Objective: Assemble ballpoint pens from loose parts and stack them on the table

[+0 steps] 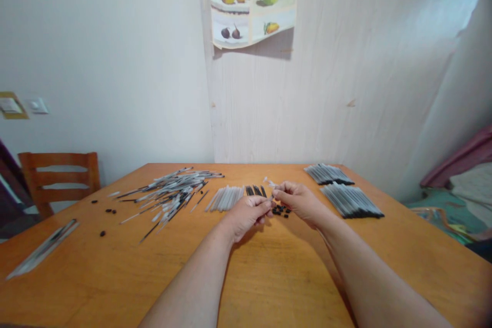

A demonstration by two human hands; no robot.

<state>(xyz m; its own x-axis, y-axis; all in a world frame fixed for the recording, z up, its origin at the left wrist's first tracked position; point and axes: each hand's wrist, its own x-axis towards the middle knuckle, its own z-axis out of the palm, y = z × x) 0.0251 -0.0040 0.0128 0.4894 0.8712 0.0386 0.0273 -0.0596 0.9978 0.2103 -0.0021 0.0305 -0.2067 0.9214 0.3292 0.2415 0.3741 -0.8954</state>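
Observation:
My left hand point(249, 215) and my right hand point(295, 199) meet above the middle of the table, fingers pinched close together. What they pinch is small and mostly covered by the fingertips; I cannot make out its kind. Just behind the left hand lies a row of whitish translucent pen barrels point(226, 199). Beside it, short dark sticks point(255, 191) lie side by side. Small black plugs point(282, 210) are scattered under the right hand. Beyond the fingers show small white pieces point(271, 183), partly hidden by the right hand.
A loose heap of thin refills and parts point(169, 192) spreads across the left. Two bundles of black-ended pens point(351, 200) lie on the right. A clear sleeve point(44, 248) and stray black plugs point(109, 210) sit at the left of the wooden table point(269, 287); a chair point(61, 160) stands beyond.

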